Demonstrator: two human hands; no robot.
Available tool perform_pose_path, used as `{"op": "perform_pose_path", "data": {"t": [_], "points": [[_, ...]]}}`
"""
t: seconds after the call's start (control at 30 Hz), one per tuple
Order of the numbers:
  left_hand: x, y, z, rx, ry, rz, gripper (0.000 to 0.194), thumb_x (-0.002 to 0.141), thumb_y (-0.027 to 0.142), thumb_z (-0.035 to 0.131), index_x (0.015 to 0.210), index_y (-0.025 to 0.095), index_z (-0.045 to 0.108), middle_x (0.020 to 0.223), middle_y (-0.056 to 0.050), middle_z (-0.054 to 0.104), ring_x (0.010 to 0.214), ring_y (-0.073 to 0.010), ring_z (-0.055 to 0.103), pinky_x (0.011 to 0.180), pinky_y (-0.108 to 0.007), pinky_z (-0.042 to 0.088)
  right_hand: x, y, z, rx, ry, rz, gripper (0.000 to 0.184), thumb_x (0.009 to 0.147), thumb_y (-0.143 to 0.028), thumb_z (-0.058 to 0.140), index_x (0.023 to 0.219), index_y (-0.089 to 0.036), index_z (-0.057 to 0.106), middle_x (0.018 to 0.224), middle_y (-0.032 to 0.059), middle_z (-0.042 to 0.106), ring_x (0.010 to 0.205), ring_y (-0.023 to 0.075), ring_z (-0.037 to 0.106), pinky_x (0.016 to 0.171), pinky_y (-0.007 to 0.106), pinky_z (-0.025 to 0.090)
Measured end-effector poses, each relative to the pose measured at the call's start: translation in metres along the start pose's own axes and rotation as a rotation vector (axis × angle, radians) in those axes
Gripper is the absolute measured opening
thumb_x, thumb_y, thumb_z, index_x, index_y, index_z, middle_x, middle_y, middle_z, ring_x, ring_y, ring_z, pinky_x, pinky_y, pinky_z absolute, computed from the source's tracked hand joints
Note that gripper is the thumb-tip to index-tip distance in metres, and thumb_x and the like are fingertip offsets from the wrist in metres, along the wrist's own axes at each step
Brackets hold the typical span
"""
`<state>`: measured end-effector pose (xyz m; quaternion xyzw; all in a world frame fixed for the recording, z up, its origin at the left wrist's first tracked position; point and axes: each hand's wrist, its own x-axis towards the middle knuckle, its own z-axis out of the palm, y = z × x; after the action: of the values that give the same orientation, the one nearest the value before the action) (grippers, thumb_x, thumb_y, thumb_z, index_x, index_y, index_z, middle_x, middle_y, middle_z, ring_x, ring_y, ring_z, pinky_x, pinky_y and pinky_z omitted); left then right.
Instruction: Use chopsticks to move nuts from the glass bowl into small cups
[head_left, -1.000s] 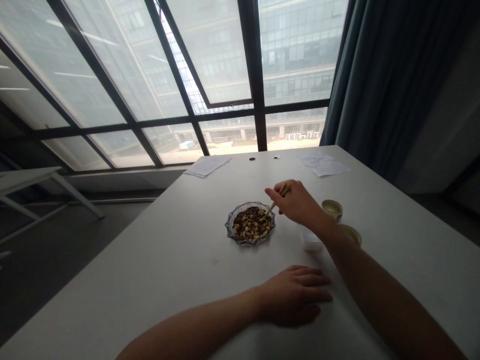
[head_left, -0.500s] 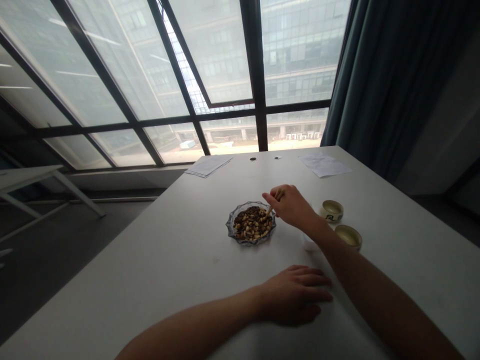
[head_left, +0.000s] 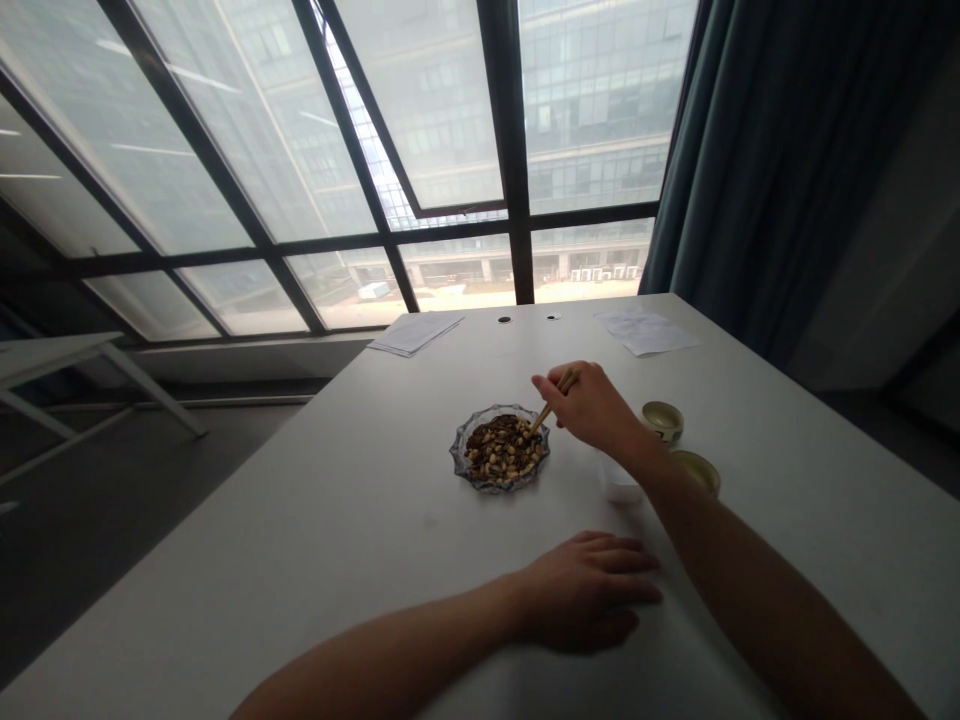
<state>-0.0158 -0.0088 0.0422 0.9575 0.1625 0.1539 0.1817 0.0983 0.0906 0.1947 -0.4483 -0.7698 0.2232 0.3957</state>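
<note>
My right hand (head_left: pixel 589 402) is closed on a pair of wooden chopsticks (head_left: pixel 553 402), which slant down to the left. Their tips reach the mixed nuts and seeds (head_left: pixel 504 450) at the right side of a scalloped glass bowl (head_left: pixel 459 470). Whether a nut is pinched between the tips is too small to tell. My left hand (head_left: pixel 589 592) lies flat on the white table (head_left: pixel 337 560), fingers stretched to the right, holding nothing. A small white, translucent container (head_left: pixel 621 488) sits partly hidden under my right forearm.
Two small greenish cups, one farther back (head_left: pixel 663 420) and one nearer (head_left: pixel 697 470), stand right of my right forearm, which partly covers them. Papers lie at the far left (head_left: pixel 417 333) and far right (head_left: pixel 646 330) of the table, near two round cable holes. A blue curtain (head_left: pixel 720 180) hangs at the right.
My right hand has shifted slightly up and right, and the chopsticks show more plainly. More of the white container is visible. My left hand stays in place.
</note>
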Motion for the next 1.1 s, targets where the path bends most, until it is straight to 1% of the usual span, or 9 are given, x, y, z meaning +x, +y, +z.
{"op": "perform_pose_path", "data": {"t": [0.1, 0.2, 0.47, 0.63, 0.87, 1.1], "points": [[-0.001, 0.000, 0.000, -0.002, -0.009, -0.012, 0.039, 0.101, 0.033, 0.052, 0.138, 0.023, 0.059, 0.155, -0.005, 0.052, 0.148, -0.0241, 0.042, 0.125, -0.036, 0.027, 0.000, -0.001, -0.010, 0.011, 0.030, 0.004, 0.047, 0.099, -0.037, 0.057, 0.056, -0.020, 0.050, 0.051, 0.0021, 0.056, 0.048, 0.0154, 0.056, 0.053, 0.028, 0.039], [-0.001, 0.001, 0.000, -0.006, -0.003, -0.014, 0.038, 0.101, 0.033, 0.052, 0.137, 0.023, 0.060, 0.155, -0.005, 0.051, 0.148, -0.0236, 0.042, 0.125, -0.036, 0.027, -0.001, -0.001, -0.013, 0.017, 0.034, 0.003, 0.047, 0.099, -0.039, 0.058, 0.056, -0.020, 0.050, 0.051, 0.0019, 0.056, 0.049, 0.0155, 0.057, 0.053, 0.028, 0.040], [0.000, 0.000, -0.001, -0.038, -0.014, -0.020, 0.040, 0.101, 0.033, 0.052, 0.140, 0.026, 0.058, 0.155, -0.004, 0.051, 0.148, -0.0247, 0.041, 0.125, -0.039, 0.029, 0.000, -0.002, 0.000, 0.017, -0.055, 0.018, 0.044, 0.097, -0.034, 0.062, 0.057, -0.019, 0.053, 0.053, 0.0017, 0.058, 0.049, 0.0143, 0.057, 0.056, 0.027, 0.041], [0.001, 0.001, -0.001, -0.036, -0.013, -0.023, 0.039, 0.101, 0.032, 0.051, 0.139, 0.026, 0.058, 0.154, -0.005, 0.052, 0.148, -0.0255, 0.042, 0.125, -0.040, 0.029, 0.001, 0.001, 0.008, -0.001, -0.088, 0.013, 0.042, 0.096, -0.031, 0.064, 0.057, -0.019, 0.054, 0.055, 0.0021, 0.060, 0.051, 0.0139, 0.059, 0.057, 0.025, 0.041], [0.001, 0.001, -0.001, -0.019, -0.002, -0.005, 0.038, 0.101, 0.032, 0.051, 0.138, 0.024, 0.058, 0.153, -0.006, 0.054, 0.147, -0.0251, 0.043, 0.125, -0.039, 0.029, 0.002, 0.010, 0.018, 0.062, -0.048, -0.020, 0.049, 0.095, -0.042, 0.067, 0.055, -0.020, 0.049, 0.053, 0.0010, 0.057, 0.053, 0.0156, 0.061, 0.055, 0.025, 0.041], [0.001, 0.002, -0.001, -0.029, -0.006, -0.014, 0.039, 0.100, 0.030, 0.052, 0.138, 0.025, 0.059, 0.152, -0.007, 0.054, 0.147, -0.0259, 0.043, 0.124, -0.040, 0.030, 0.002, 0.007, 0.015, 0.062, -0.039, -0.002, 0.049, 0.095, -0.041, 0.066, 0.055, -0.020, 0.049, 0.052, 0.0016, 0.057, 0.052, 0.0159, 0.061, 0.055, 0.026, 0.041]]}}
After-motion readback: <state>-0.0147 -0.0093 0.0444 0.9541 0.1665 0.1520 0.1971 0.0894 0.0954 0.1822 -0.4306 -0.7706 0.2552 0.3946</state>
